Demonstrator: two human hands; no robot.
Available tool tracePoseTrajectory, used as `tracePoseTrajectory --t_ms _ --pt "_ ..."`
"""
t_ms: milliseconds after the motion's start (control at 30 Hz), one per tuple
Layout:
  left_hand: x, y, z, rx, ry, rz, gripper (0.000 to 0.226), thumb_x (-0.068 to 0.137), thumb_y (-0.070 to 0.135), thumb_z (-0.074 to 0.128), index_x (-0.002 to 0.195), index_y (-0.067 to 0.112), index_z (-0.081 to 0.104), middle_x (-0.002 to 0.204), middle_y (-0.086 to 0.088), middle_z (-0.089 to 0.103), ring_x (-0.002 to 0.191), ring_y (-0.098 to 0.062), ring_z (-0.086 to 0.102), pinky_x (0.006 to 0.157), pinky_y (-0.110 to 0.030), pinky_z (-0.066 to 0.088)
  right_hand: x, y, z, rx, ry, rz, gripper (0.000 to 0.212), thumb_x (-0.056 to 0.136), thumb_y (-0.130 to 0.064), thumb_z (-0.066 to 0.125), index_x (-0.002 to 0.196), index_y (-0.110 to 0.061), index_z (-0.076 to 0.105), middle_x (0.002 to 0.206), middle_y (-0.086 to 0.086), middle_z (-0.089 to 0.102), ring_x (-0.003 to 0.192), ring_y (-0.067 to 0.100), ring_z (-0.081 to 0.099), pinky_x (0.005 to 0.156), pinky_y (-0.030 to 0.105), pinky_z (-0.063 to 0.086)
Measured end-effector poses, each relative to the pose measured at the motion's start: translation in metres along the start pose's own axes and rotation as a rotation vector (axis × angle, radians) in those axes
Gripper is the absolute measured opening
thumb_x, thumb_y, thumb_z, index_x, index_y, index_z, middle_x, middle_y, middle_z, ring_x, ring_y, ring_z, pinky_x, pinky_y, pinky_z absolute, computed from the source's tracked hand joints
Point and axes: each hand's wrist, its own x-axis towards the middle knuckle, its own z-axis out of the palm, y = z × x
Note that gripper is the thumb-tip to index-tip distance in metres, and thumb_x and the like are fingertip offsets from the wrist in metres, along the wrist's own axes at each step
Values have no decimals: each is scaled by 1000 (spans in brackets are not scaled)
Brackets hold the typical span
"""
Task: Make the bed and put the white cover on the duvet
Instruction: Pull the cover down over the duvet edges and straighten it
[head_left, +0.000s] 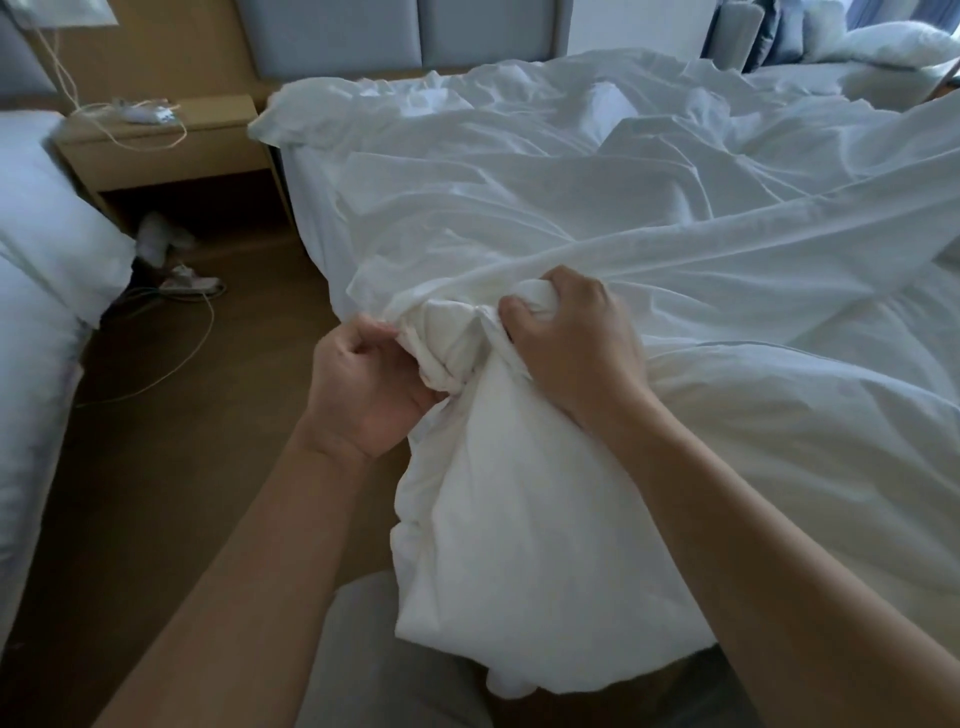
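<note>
Left hand (363, 387) pinches the cover (649, 249) by its edge; right hand (571, 343) clutches the duvet (509, 519) by its bunched corner. Probably seating that corner inside the cover.

Matt, creased white cloth cover (545, 218); smooth wooden nightstand (171, 150).

The cover (545, 208) spread over the bed was plain white, with no print or stripe, shading to cool bluish grey in its folds. Where it was bunched it looked a warmer, creamier white. The duvet (789, 447) was the same plain white. The headboard panels (493, 31) were a muted grey-blue, framed in light tan wood, the same tan as the nightstand (166, 150). A white cable (98, 117) lay on it. The floor (171, 493) was brown. The pillow (57, 244) was white, the shoe (192, 283) white with some pink, and the trousers (374, 649) pale grey-beige.
</note>
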Motion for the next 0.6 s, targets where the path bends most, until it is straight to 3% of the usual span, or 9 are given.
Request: tracePoseTrajectory --t_ms 133,200,300,467,600 --pt "4 -2 -8 133 68 50 54 81 -1 42 134 -6 54 136 -24 58 123 -40 60 94 -48 58 -5 1 7 -81 21 -26 31 90 -49 55 107 -24 63 95 4 67 88 30 57 71 34 36" --pt "6 -5 -6 298 143 99 39 80 -7 52 112 2 73 117 -21 69 108 -35 67 88 -43 61 -8 3 13 -117 53 -63 32 90 -49 55 109 -23 62 98 8 70 94 34 62 71 35 35" --pt "6 -9 -3 390 178 137 30 79 -3 62 95 12 82 106 -15 74 94 -28 72 83 -38 63 -13 6 17 -152 92 -100 31 91 -47 55 108 -22 61 95 8 71 92 34 64 72 33 31" --pt "9 -13 11 587 242 135 23 87 -3 67 105 9 76 97 -9 76 85 -20 72 70 -28 61 -14 7 22 -161 67 -132 31 94 -45 54 112 -20 59 95 7 71 91 31 64 74 33 32" --pt "14 -12 25 752 262 145 29 86 -3 72 111 10 73 102 -10 77 93 -24 73 74 -30 59 -12 14 22 -68 8 -118 28 94 -38 51 116 -21 51 87 3 64 92 32 61 76 34 32"
